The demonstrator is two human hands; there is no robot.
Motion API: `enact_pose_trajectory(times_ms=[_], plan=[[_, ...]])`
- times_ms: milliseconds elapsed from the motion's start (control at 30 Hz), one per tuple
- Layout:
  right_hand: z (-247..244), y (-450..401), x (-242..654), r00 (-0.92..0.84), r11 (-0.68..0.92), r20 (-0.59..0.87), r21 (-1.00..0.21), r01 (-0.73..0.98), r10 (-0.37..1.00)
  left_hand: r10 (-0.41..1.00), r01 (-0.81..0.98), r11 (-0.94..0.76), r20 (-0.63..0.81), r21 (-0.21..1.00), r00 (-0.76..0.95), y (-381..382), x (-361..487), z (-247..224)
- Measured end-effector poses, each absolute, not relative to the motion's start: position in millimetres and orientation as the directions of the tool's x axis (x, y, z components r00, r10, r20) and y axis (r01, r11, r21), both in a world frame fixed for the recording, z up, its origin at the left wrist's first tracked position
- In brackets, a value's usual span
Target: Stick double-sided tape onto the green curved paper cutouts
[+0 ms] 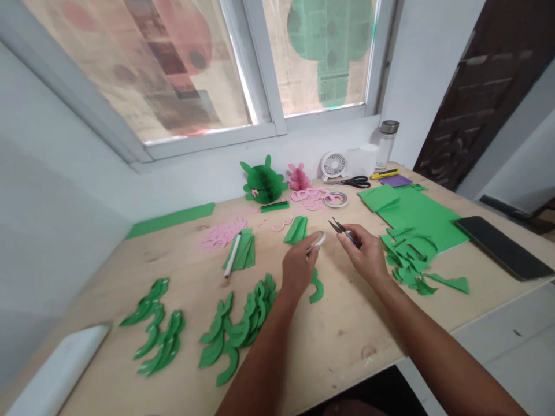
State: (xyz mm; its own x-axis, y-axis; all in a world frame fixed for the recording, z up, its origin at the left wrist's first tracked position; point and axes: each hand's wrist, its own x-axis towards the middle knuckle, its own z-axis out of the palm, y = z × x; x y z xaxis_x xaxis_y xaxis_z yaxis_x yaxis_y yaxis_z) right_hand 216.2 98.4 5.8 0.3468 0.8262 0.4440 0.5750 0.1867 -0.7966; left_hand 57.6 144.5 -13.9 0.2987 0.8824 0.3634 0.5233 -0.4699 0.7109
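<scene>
My left hand (298, 264) grips a roll of white tape (319, 239) between thumb and fingers, above the middle of the table. Just to its right, my right hand (366, 251) holds a small pair of scissors (339, 226), dark blades slightly apart and pointing toward the back left. Under my left hand, partly covered by it, lies a curved green paper piece (318, 287). Folded green paper strips (296, 229) rest just beyond the tape. Curved green cutouts (249, 318) are heaped left of my left forearm, with another group (158, 332) farther left.
Green scraps (410, 257), green sheets (433, 219) and a black phone (505, 245) lie right. Behind are green (262, 182) and pink (298, 178) paper figures, a small fan (333, 166), black-handled scissors (356, 182), a cutter (385, 174) and a bottle (385, 147). A white pen (233, 256) lies left.
</scene>
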Motion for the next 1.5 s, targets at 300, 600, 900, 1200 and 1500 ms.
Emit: enact_pose_trajectory(times_ms=[300, 600, 900, 1200, 1500], plan=[[4.9, 98.3, 218.3, 0.257, 0.219, 0.511, -0.696, 0.684, 0.82, 0.851, 0.582, -0.519, 0.444, 0.626, 0.281, 146.3, 66.7, -11.7], [7.7, 93.2, 203.9, 0.108, 0.308, 0.424, -0.788, 0.534, 0.899, 0.986, -0.097, -0.081, 0.094, 0.992, 0.138, 137.2, 47.1, -4.7], [10.2, 95.2, 192.5, -0.023, 0.002, 0.003, -0.999, -0.04, 1.0, 0.987, -0.29, 0.022, 0.025, 0.957, 0.158, 129.3, 48.8, -0.9], [13.3, 93.1, 190.4, -0.126, -0.059, -0.039, -0.985, -0.16, 0.991, 0.989, -0.316, 0.009, 0.038, 0.949, 0.142, 127.4, 47.5, 0.0], [9.1, 91.9, 188.1, -0.145, -0.071, -0.041, -0.975, -0.209, 0.989, 0.99, -0.308, -0.005, 0.047, 0.951, 0.129, 129.6, 45.6, -1.7]])
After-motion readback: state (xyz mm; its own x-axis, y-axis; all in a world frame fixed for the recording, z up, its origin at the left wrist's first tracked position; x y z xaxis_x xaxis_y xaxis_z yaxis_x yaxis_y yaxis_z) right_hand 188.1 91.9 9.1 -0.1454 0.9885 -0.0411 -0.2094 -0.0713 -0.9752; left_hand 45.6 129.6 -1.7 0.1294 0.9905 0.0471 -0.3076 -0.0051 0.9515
